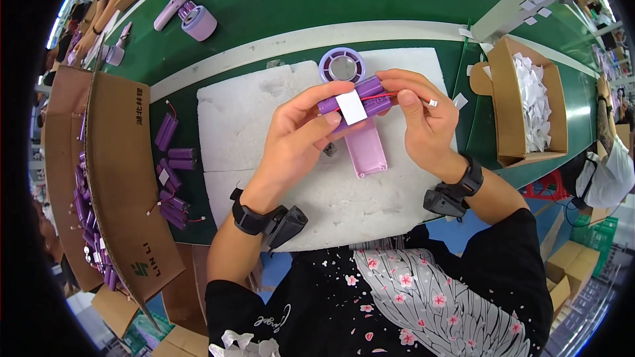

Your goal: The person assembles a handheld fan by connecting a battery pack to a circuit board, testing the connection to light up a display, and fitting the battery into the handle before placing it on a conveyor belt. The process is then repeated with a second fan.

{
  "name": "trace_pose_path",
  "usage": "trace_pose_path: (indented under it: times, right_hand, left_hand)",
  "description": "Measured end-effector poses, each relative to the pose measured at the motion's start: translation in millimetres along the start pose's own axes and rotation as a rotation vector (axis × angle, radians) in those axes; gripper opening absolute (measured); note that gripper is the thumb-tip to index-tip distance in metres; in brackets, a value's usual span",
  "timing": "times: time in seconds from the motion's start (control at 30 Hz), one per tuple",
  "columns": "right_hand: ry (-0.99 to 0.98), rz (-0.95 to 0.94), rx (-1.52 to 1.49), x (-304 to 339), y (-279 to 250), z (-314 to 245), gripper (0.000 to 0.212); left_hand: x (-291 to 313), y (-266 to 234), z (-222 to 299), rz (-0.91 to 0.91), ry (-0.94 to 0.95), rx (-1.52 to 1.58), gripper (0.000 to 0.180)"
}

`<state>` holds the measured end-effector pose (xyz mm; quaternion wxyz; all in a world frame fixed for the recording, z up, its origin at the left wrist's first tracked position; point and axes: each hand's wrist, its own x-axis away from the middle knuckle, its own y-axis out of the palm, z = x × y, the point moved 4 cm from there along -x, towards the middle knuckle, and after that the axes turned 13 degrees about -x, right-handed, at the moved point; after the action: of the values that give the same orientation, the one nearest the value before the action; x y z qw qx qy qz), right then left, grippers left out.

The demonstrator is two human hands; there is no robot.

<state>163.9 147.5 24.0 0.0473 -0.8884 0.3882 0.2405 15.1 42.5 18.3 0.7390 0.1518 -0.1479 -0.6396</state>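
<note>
Between my two hands is a purple battery pack [376, 105] with a white pad [351, 107] on its face. My left hand [297, 129] pinches the pack's left end with thumb and fingers. At the other end, my right hand [426, 119] has its fingers on the pack and its thumb by the red and black wires, which end in a small white connector [433, 102]. Just below and behind the pack lies a lilac fan-like housing, its round head [342, 66] at the far side and its open pink handle shell [366, 149] toward me. The hands hide the housing's middle.
A white foam sheet [264, 99] covers the bench before me. Several battery packs [173, 188] lie left of it, by a cardboard box [126, 192] of more packs. A box of white paper pieces [529, 102] stands at right. Lilac housings [198, 23] sit on the green belt [291, 0].
</note>
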Motion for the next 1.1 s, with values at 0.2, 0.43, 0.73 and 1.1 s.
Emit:
trace_pose_path:
  times: [0.2,0.43,0.73,1.1]
  right_hand:
    - [-0.009,-0.001,-0.014,0,1,0,0.032]
    - [0.075,0.035,-0.106,1,2,-1,0.037]
    - [0.290,0.099,-0.271,3,-1,12,0.041]
    - [0.565,0.024,-0.036,-10,-15,13,0.018]
  left_hand:
    - [1,-2,-2,-0.067,-0.056,0.028,0.035]
    - [1,1,-6,-0.067,0.011,-0.003,0.035]
    - [5,15,0,0.119,0.153,-0.250,0.037]
    - [-3,-9,9,0.030,0.123,-1.199,0.040]
